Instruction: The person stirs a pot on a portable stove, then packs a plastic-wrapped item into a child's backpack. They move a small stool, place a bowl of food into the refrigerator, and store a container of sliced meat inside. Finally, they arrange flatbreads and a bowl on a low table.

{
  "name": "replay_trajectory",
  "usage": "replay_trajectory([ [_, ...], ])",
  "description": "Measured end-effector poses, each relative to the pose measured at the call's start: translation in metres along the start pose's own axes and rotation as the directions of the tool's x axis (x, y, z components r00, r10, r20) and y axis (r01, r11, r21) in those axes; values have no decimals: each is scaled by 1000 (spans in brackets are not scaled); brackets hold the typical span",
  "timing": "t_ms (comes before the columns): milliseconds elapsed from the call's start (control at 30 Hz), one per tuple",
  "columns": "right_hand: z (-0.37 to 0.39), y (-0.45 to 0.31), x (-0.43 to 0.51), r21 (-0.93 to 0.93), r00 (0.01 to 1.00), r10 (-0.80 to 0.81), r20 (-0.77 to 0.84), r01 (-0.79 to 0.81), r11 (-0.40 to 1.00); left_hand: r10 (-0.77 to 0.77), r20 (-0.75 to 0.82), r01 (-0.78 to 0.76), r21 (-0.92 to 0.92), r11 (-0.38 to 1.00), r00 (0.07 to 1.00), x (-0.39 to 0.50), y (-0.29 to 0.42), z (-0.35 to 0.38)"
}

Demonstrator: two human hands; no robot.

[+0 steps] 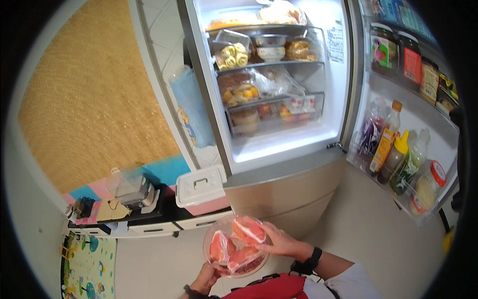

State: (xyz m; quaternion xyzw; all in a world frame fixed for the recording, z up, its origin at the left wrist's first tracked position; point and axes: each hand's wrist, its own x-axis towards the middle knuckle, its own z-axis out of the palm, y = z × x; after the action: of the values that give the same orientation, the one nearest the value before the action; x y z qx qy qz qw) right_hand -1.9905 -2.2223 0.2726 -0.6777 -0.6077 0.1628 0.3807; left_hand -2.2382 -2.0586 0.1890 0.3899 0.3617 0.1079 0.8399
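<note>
A clear round bowl with peeled wedges of red-fleshed pomelo or grapefruit is in front of my body, below the open refrigerator. My left hand grips its near left rim. On the bowl's right side, my right hand has its fingers and thumb around the upper right wedge; whether it also bears on the rim is hidden. Two more wedges, a left one and a lower one, lie in the bowl. The refrigerator's lit compartment faces me, with bagged food, steamed rolls and stacked bowls on its shelves.
The refrigerator door stands wide at right, its racks holding jars and bottles. A pink storage box with a white lid sits left of the refrigerator on a low cabinet. A patterned play mat covers floor at lower left.
</note>
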Motion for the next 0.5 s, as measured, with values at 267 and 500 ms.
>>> replay_trajectory([
  [267, -4, -9, -25, -201, 984, 27, -176, -63, 978, 38, 128, -41, 23, 999, 991, -1, 12, 30],
  [500, -20, -21, -39, -178, 963, 77, -259, -126, 976, 36, 152, -50, 88, 995, 988, 8, 17, 55],
])
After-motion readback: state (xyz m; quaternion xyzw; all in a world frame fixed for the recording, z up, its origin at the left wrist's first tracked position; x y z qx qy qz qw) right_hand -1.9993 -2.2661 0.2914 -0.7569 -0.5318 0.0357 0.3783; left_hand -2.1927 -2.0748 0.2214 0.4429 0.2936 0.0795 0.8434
